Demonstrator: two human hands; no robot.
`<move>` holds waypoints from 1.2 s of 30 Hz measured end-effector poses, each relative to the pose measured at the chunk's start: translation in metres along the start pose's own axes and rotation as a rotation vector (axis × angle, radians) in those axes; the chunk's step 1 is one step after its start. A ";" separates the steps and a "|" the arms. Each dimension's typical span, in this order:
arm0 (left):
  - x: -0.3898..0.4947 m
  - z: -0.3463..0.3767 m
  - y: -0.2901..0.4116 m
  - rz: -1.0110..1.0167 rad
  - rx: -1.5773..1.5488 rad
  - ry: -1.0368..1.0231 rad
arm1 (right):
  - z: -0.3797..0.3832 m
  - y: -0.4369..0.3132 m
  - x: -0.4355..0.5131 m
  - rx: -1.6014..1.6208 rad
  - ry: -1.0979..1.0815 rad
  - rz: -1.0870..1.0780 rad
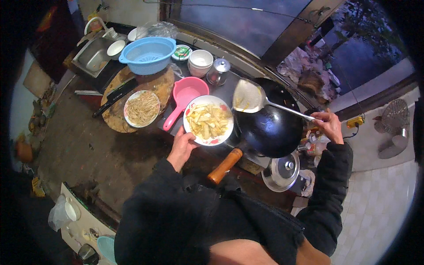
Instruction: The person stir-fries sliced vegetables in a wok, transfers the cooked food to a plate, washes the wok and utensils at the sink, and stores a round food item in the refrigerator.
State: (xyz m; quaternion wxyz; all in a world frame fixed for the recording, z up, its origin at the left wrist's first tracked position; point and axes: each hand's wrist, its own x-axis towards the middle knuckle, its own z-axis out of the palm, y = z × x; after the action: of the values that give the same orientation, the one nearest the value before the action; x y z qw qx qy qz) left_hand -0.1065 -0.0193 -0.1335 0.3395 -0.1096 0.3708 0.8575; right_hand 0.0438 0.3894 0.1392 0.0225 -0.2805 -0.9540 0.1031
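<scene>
My left hand [183, 144] grips the near left rim of a white floral plate [214, 142] heaped with pale yellow cut food pieces [208, 121]. In my right hand [327, 126] is the end of the metal handle of a wok spatula [247, 96]. The broad spatula blade hangs over the left part of a dark wok [271, 129], close to the plate's right edge, with a few yellow bits on it. The wok's inside looks shiny, with small bits near its far rim. Its wooden handle [225, 165] points toward me.
Left of the plate are a pink ladle [190, 90] and a round wooden chopping board [111, 114] bearing a cleaver [119, 92] and a plate of shredded food [142, 109]. Behind stand a blue basin [147, 54], stacked bowls [200, 63] and a sink [94, 54]. A lidded pot [281, 172] sits below the wok.
</scene>
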 end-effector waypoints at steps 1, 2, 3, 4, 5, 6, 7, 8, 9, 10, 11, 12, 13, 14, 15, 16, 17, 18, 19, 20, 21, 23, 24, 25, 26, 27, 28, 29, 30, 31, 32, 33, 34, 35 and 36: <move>0.000 0.000 0.001 0.022 -0.008 -0.025 | 0.001 0.014 0.004 0.003 -0.043 0.102; 0.000 0.001 0.001 0.011 0.000 -0.004 | 0.003 0.028 0.006 -0.085 -0.024 0.142; 0.000 0.002 0.002 0.012 -0.011 -0.008 | 0.006 0.040 0.010 -0.162 -0.033 0.193; 0.000 0.002 0.004 0.005 0.012 0.006 | 0.008 0.050 0.015 -0.258 -0.019 0.205; 0.000 0.003 0.005 -0.005 0.027 0.003 | 0.014 0.056 0.020 -0.300 0.021 0.174; 0.000 0.004 0.006 -0.012 0.035 0.005 | 0.021 0.059 0.025 -0.331 0.049 0.153; 0.001 0.005 0.007 -0.008 0.045 -0.001 | 0.027 0.059 0.028 -0.365 0.075 0.171; 0.002 0.005 0.007 -0.001 0.046 -0.001 | 0.033 0.056 0.029 -0.377 0.091 0.130; 0.003 0.006 0.006 0.003 0.047 0.001 | 0.040 0.050 0.030 -0.352 0.088 0.056; 0.004 0.006 0.005 0.000 0.034 0.001 | 0.044 0.043 0.028 -0.310 0.085 -0.015; 0.006 0.006 0.004 0.003 0.050 0.008 | 0.048 0.033 0.023 -0.256 0.044 -0.049; 0.007 0.006 0.003 0.003 0.051 0.006 | 0.043 0.024 0.017 -0.161 0.003 -0.029; 0.009 0.005 0.002 0.006 0.038 -0.006 | 0.035 0.016 0.009 -0.165 -0.002 -0.010; 0.010 0.005 0.001 0.002 0.047 0.005 | 0.028 0.008 0.000 -0.146 -0.021 -0.020; 0.011 0.004 0.001 0.001 0.044 0.006 | 0.020 0.001 -0.009 -0.131 -0.039 -0.025; 0.012 0.004 0.001 0.003 0.031 -0.002 | 0.012 -0.005 -0.020 -0.098 -0.016 0.026; 0.012 0.005 0.002 0.002 0.029 -0.002 | 0.007 -0.009 -0.030 -0.031 0.040 0.014; 0.011 0.005 0.003 0.000 0.023 -0.008 | 0.003 -0.013 -0.038 -0.038 0.090 -0.058; 0.010 0.006 0.006 -0.007 0.013 -0.004 | 0.001 -0.014 -0.044 -0.034 0.122 -0.102; 0.008 0.008 0.008 0.016 0.025 -0.017 | 0.005 -0.016 -0.050 0.008 0.169 -0.189; 0.005 0.009 0.012 0.036 0.032 -0.021 | 0.009 -0.016 -0.055 0.051 0.221 -0.297; -0.004 0.012 0.020 0.072 0.043 -0.023 | 0.028 -0.015 -0.065 0.104 0.298 -0.407; -0.008 0.013 0.026 0.085 0.048 -0.021 | 0.037 -0.014 -0.068 0.150 0.297 -0.392; -0.012 0.014 0.032 0.097 0.053 -0.019 | 0.048 -0.013 -0.072 0.215 0.287 -0.363; -0.015 0.015 0.040 0.120 0.040 -0.034 | 0.058 -0.012 -0.075 0.276 0.314 -0.419; -0.018 0.017 0.047 0.120 0.029 -0.033 | 0.070 -0.012 -0.078 0.270 0.362 -0.431; -0.022 0.019 0.054 0.123 0.008 -0.037 | 0.082 -0.013 -0.079 0.248 0.416 -0.439; -0.023 0.022 0.061 0.133 -0.024 -0.061 | 0.094 -0.014 -0.078 0.257 0.468 -0.449; -0.025 0.026 0.066 0.140 -0.029 -0.084 | 0.105 -0.015 -0.076 0.275 0.537 -0.479; -0.026 0.031 0.072 0.128 -0.053 -0.096 | 0.115 -0.017 -0.072 0.221 0.612 -0.466; -0.027 0.037 0.076 0.114 -0.082 -0.115 | 0.123 -0.018 -0.067 0.207 0.684 -0.503; -0.027 0.042 0.079 0.098 -0.111 -0.127 | 0.132 -0.020 -0.062 0.200 0.746 -0.535; -0.029 0.048 0.081 0.106 -0.124 -0.167 | 0.139 -0.021 -0.059 0.169 0.791 -0.518; -0.031 0.054 0.082 0.087 -0.139 -0.203 | 0.146 -0.023 -0.056 0.205 0.826 -0.514; -0.032 0.058 0.083 0.063 -0.153 -0.209 | 0.150 -0.024 -0.053 0.183 0.847 -0.506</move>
State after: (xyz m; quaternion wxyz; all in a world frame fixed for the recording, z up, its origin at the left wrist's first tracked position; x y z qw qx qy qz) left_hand -0.1340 -0.0353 -0.0315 0.3399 -0.0335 0.2702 0.9002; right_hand 0.0610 0.3138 -0.0016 0.4567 -0.0544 -0.8863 0.0548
